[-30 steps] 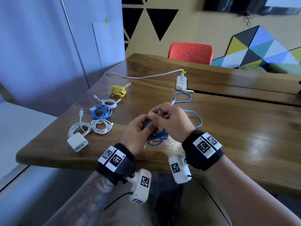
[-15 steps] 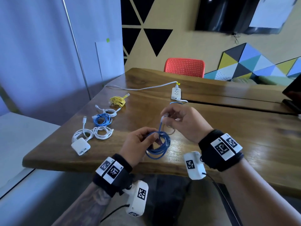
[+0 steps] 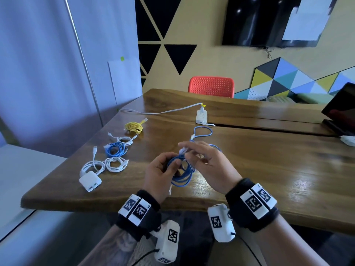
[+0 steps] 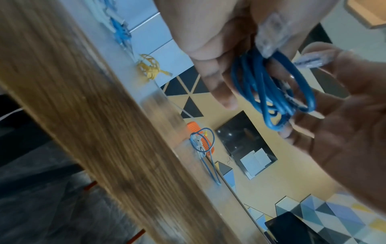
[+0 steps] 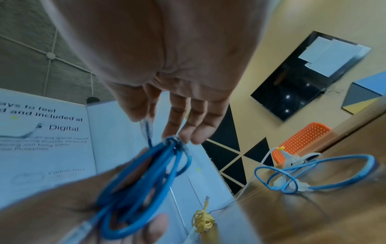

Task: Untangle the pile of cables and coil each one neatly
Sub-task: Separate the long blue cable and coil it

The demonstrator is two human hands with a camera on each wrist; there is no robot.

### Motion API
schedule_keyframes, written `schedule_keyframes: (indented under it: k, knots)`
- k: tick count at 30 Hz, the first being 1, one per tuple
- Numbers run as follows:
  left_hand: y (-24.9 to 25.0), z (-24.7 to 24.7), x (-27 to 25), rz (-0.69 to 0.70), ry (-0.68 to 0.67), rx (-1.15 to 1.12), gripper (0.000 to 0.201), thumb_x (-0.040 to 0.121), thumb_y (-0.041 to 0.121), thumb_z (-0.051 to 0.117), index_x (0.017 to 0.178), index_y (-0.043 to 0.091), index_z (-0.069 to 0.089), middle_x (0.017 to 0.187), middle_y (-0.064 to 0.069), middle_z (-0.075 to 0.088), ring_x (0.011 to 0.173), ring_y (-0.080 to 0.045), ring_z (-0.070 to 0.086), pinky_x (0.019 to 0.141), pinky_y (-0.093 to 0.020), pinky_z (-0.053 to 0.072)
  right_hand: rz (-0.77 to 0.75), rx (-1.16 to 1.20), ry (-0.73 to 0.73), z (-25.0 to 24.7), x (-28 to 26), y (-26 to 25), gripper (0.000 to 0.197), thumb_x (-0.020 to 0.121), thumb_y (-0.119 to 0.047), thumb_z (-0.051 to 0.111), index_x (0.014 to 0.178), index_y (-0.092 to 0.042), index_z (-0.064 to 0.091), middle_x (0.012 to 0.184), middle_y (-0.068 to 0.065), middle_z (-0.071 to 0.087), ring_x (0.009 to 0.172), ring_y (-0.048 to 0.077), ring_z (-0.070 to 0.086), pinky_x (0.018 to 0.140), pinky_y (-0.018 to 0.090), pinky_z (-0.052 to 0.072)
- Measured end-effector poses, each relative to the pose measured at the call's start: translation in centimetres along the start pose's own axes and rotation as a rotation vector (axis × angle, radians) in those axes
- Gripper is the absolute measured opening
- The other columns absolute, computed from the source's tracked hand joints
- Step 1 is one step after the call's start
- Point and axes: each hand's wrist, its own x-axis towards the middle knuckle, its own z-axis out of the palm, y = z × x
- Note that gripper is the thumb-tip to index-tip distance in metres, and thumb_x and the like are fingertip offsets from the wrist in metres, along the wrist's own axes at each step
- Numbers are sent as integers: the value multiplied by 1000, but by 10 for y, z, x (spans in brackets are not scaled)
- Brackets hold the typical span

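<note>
While our left hand (image 3: 159, 170) curls its fingers around the coil, we hold a blue cable (image 3: 181, 172) just above the near edge of the wooden table (image 3: 269, 166). It is a thin round cable, wound in several loose loops, with a clear plastic plug (image 4: 271, 35) lying against our left palm. Our right hand (image 3: 207, 166) pinches the other clear plug (image 5: 147, 127) between thumb and forefinger, right above the coil, and the other fingers are stretched out.

Behind our hands a second blue cable (image 3: 203, 131) lies uncoiled on the table, partly hidden by the right hand. To the left we see finished coils in a row: a yellow cable (image 3: 134, 126), a white cable (image 3: 124, 140), a small blue coil (image 3: 116, 149), another white coil (image 3: 116, 164) and a white charger (image 3: 89, 182) with its cable. Farther away lies a white power strip (image 3: 201, 116), and a red chair (image 3: 211, 86) stands beyond the table.
</note>
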Motion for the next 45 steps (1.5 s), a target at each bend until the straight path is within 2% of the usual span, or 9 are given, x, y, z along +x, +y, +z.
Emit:
schedule_keyframes:
  k: [5,10,18,21,25,27,32,40,45]
  knots:
    - [7,10,-4,87,-106,108,18,91,3,67,104,14,70,74,5,71,62,-11,63,61,-26,52,-2,-23,-13,-2,-4,4,25,100,-13,63,121,-22,71,100,-11,65,88,4,65,81,12,46]
    - [10,15,-6,-14,-119,-62,31,83,11,71,114,11,64,89,-10,73,66,-22,68,65,-31,57,29,84,4,-7,-8,10,16,97,-6,66,106,-12,76,90,-1,73,81,6,69,78,18,53]
    - [15,16,3,-69,-143,-229,23,93,5,58,114,12,62,95,-5,71,81,-14,64,71,-24,54,64,350,65,2,-16,22,38,96,-7,66,131,-21,66,107,12,75,98,20,69,96,44,56]
    - [20,13,4,-55,-165,-167,26,92,7,61,118,12,60,83,-1,67,64,-12,58,64,-24,51,39,395,102,5,-16,24,40,93,3,66,127,-16,65,106,11,76,97,19,70,95,42,56]
    - [24,3,7,-159,-389,-136,40,87,13,66,126,14,56,86,-3,69,71,-21,65,72,-32,56,47,216,66,-2,-15,26,43,89,8,68,119,-22,72,99,-14,77,93,3,70,87,22,53]
    - [26,-2,10,-203,-475,-114,39,90,11,66,128,15,56,82,-6,64,72,-20,63,70,-32,55,57,128,44,-3,-16,30,39,90,2,71,121,-21,72,98,-18,75,95,3,70,87,23,52]
    - [26,0,7,-261,-394,-285,45,87,11,54,133,10,51,76,3,63,62,-10,50,58,-19,42,184,442,-56,-3,-23,25,40,91,-31,66,129,-19,59,102,14,71,86,22,68,68,38,56]
    - [29,-6,9,-331,-271,-575,40,82,4,53,122,4,54,72,-3,53,55,-10,42,50,-19,40,178,463,93,-9,-19,28,17,89,-16,69,102,-6,74,69,-1,64,62,13,55,62,27,51]
    - [27,-17,15,-313,-272,-461,33,85,2,59,117,-1,57,83,-6,53,55,-7,40,48,-18,37,-11,-263,343,-18,-17,40,8,90,-13,76,94,-18,80,83,-20,61,73,6,60,68,11,43]
